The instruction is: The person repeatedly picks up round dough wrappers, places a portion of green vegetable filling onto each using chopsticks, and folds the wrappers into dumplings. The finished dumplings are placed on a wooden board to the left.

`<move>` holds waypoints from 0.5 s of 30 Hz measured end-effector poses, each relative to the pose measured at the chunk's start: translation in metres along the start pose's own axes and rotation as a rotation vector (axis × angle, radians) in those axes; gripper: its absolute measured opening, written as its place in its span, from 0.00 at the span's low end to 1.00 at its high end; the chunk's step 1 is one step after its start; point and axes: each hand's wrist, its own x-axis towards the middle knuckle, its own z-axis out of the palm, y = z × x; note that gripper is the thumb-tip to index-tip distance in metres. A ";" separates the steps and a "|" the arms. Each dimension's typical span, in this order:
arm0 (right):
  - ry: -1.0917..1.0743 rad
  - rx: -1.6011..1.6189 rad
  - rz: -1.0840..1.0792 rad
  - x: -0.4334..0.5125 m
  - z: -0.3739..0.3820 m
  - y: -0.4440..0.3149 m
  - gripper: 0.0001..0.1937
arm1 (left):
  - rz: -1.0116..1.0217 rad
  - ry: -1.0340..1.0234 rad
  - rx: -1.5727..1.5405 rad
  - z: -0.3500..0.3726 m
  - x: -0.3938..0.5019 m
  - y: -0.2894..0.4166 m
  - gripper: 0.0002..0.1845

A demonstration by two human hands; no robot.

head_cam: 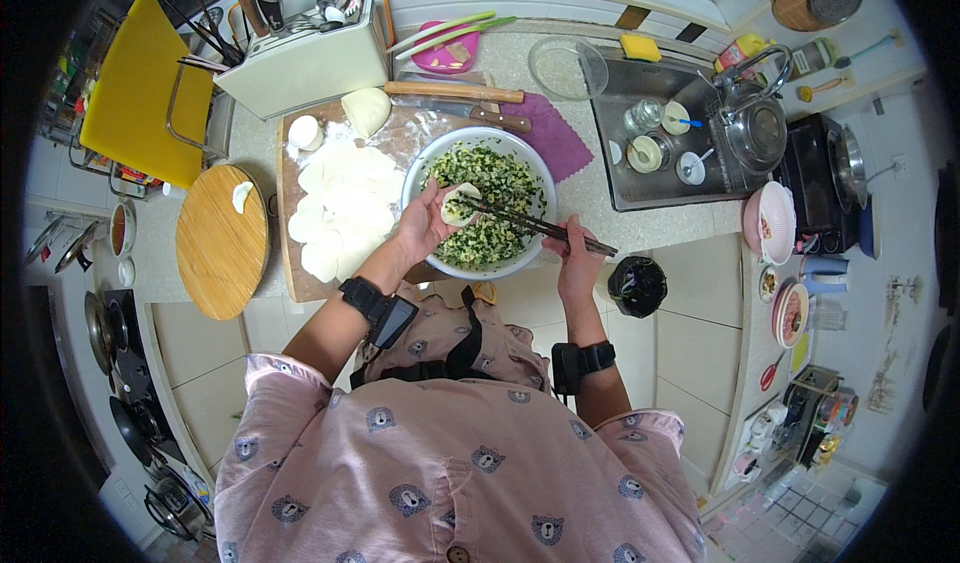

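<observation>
In my left hand [426, 225] lies a round dough wrapper [460, 205] with some chopped green and yellow filling on it, over the left side of a large bowl [551, 225]. My right hand [577, 261] grips a pair of dark chopsticks [544, 227], their tips at the filling on the wrapper. Chopped filling [487, 169] with green pieces covers the inside of the bowl. Left of the bowl, flat dough wrappers [345, 203] overlap on a floured wooden board [291, 266]. A larger lump of dough [367, 111] sits at the board's back edge.
A round wooden board [221, 248] bearing one dough piece stands at left. Behind the bowl are a rolling pin [454, 91] and a knife [499, 118] beside a purple cloth [555, 139]. The sink [622, 180] holds small bowls. A lined bin [637, 287] is at lower right.
</observation>
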 end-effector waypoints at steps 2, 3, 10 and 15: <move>-0.002 -0.001 0.007 0.000 0.000 0.001 0.17 | -0.017 0.016 0.020 0.002 -0.001 0.001 0.32; -0.006 0.000 0.008 0.001 0.000 0.001 0.17 | -0.028 -0.004 0.010 0.002 -0.002 0.001 0.32; 0.005 -0.049 0.032 0.000 0.001 0.000 0.17 | -0.026 -0.016 0.033 0.006 -0.007 0.001 0.33; 0.004 0.014 -0.022 0.000 0.000 -0.004 0.16 | -0.016 -0.026 -0.019 0.008 -0.008 0.003 0.32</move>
